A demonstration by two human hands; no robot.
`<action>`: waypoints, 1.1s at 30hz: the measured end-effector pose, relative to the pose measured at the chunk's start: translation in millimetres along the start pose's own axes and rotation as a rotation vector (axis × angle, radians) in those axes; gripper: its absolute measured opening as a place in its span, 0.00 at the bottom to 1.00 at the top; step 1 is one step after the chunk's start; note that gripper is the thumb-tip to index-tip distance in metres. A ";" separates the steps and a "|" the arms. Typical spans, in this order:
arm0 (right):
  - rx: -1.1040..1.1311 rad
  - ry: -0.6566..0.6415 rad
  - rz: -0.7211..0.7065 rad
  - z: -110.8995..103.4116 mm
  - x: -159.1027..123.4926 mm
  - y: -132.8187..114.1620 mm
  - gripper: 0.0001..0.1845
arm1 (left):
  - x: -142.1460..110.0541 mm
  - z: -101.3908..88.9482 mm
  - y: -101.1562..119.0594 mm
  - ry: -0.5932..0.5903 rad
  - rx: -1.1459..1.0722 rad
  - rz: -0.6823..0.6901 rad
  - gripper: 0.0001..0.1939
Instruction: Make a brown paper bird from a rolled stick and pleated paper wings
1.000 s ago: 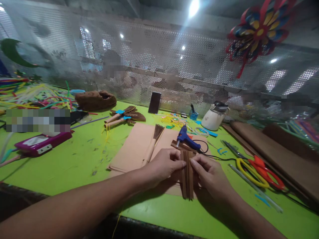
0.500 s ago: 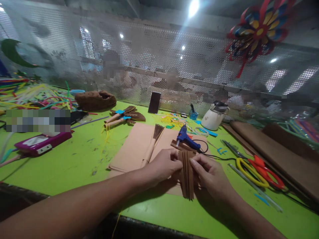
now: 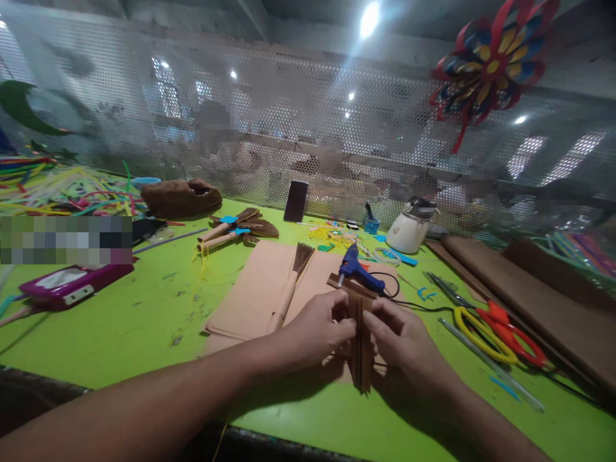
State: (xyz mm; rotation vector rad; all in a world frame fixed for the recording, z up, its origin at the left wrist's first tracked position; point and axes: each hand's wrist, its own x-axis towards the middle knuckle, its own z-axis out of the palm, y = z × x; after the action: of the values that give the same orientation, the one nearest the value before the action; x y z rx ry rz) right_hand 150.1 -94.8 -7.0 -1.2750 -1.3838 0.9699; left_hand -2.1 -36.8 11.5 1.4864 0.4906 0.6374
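A pleated strip of dark brown paper (image 3: 360,359) stands on edge on the green table (image 3: 144,321), pressed between both my hands. My left hand (image 3: 315,327) pinches its top from the left, fingers closed. From the right, my right hand (image 3: 402,340) pinches the same folds. The bundle rests partly on tan paper sheets (image 3: 255,289). A small paper broom (image 3: 291,285) lies on those sheets just left of my left hand. Just beyond my fingers lies a blue glue gun (image 3: 359,273), with its black cord.
Yellow and red scissors (image 3: 495,327) and a clear stick lie to the right. Brown paper rolls (image 3: 529,289) sit at far right. Finished small brooms (image 3: 238,228), a phone (image 3: 295,201), a white pot (image 3: 411,224), a pink case (image 3: 72,285) and coloured straws occupy the back and left. A perforated screen backs the table.
My hands have squeezed the pleats closer together, so the brown paper is a narrower bundle. The view has shifted slightly; nothing else on the table has moved.
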 end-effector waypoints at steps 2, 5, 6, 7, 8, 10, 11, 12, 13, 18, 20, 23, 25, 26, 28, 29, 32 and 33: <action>0.011 0.013 -0.020 1.6 -1.0 -0.7 0.12 | -1.8 1.4 -2.0 -0.004 0.028 0.010 0.09; -0.020 0.059 -0.052 3.2 -3.7 -2.0 0.12 | -3.8 2.4 -6.1 -0.012 0.068 0.024 0.07; -0.035 0.081 -0.064 3.5 -4.8 -2.6 0.11 | -4.1 2.4 -7.1 -0.024 0.065 0.022 0.07; -0.049 0.100 -0.072 3.7 -5.8 -3.2 0.11 | -4.1 2.4 -7.6 -0.038 0.054 0.014 0.07; -0.056 0.115 -0.078 3.9 -6.7 -3.7 0.11 | -3.9 2.2 -7.8 -0.046 0.043 0.006 0.07; -0.052 0.123 -0.074 3.8 -7.9 -4.4 0.12 | -3.2 1.8 -6.7 -0.036 0.033 -0.005 0.05; -0.040 0.119 -0.067 3.6 -8.1 -4.5 0.12 | -2.8 1.7 -5.6 -0.021 0.034 -0.006 0.04; -0.023 0.117 -0.059 3.3 -8.1 -4.4 0.11 | -2.5 1.6 -4.2 -0.004 0.037 -0.005 0.03; -0.006 0.116 -0.052 2.8 -8.0 -4.2 0.11 | -2.4 1.8 -2.7 0.009 0.035 -0.006 0.02; 0.038 0.104 -0.029 0.3 -6.3 -3.0 0.11 | -3.8 3.9 3.2 -0.002 -0.067 -0.046 0.05; 0.046 0.096 -0.019 -0.1 -6.0 -2.4 0.12 | -3.8 3.8 2.7 0.003 -0.065 -0.060 0.07; 0.072 0.075 -0.006 0.2 -6.1 -1.8 0.13 | -2.4 1.2 -0.9 -0.013 -0.056 -0.065 0.10; 0.079 0.062 -0.004 0.4 -6.0 -1.9 0.13 | -1.4 -0.7 -3.8 -0.033 -0.073 -0.074 0.11; 0.075 0.062 -0.004 0.4 -5.9 -2.1 0.13 | -1.0 -1.2 -5.0 -0.037 -0.089 -0.082 0.12; 0.059 0.065 -0.004 0.1 -5.6 -2.6 0.13 | -0.8 -0.6 -5.9 -0.042 -0.128 -0.101 0.12; 0.054 0.064 -0.003 -0.1 -5.5 -2.7 0.12 | -1.0 0.5 -5.6 -0.047 -0.153 -0.107 0.11; 0.055 0.052 0.001 -1.0 -5.4 -2.3 0.11 | -2.2 5.5 -2.7 -0.063 -0.229 -0.101 0.07; 0.059 0.050 0.004 -1.2 -5.5 -2.0 0.11 | -2.6 6.9 -1.9 -0.062 -0.250 -0.098 0.07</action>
State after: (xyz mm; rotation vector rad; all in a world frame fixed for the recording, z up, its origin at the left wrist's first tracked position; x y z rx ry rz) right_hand 150.7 -100.5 -5.6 -1.2502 -1.3054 0.9687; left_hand 0.6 -43.6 9.6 1.2346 0.4168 0.5521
